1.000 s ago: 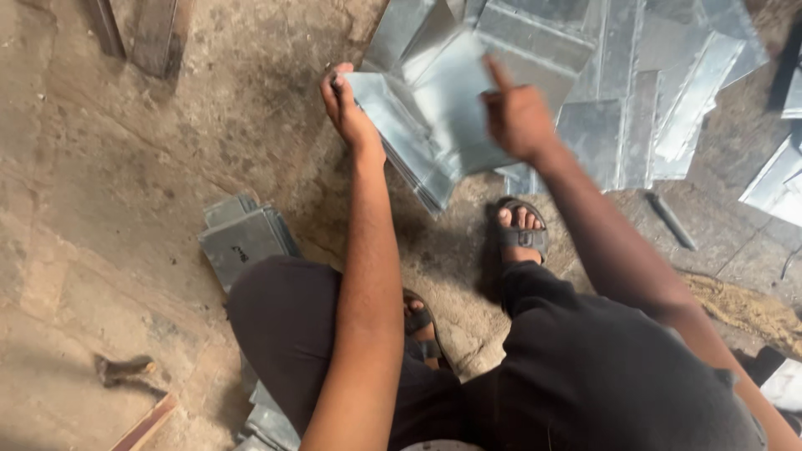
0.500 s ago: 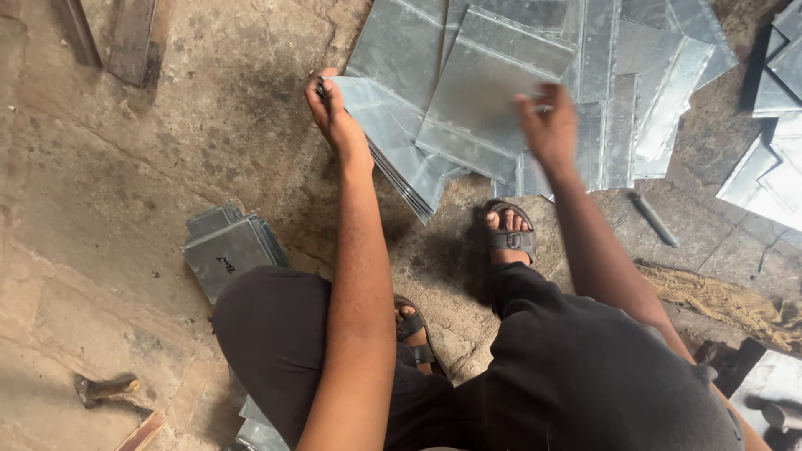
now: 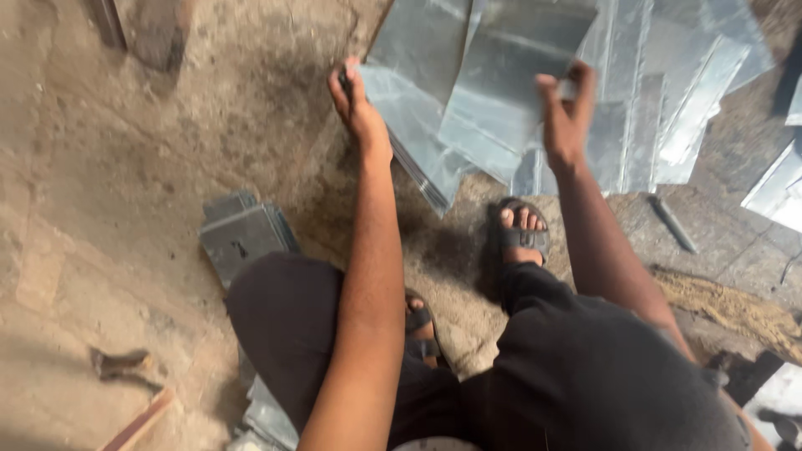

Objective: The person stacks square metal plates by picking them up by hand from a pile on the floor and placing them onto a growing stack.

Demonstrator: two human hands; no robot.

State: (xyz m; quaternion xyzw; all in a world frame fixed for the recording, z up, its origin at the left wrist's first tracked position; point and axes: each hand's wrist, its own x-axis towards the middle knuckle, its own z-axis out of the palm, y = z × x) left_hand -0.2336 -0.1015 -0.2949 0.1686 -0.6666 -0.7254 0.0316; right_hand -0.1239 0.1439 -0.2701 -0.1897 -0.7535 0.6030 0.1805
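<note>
Two hands: we gripped metal
Left hand (image 3: pixel 361 107): closed on sheet stack (image 3: pixel 409 134) edge
Right hand (image 3: pixel 566 113): pinched top sheet (image 3: pixel 510 92)

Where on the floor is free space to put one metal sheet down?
Bare floor lies between the left hand and the stacked grey pieces. Another patch is left of that stack, above the hammer. Crowded: the sheet pile behind the right hand.

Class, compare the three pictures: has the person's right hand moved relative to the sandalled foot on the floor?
Yes. The right hand has shifted rightward from the foot, gripping the top metal sheet at its right edge.
</note>
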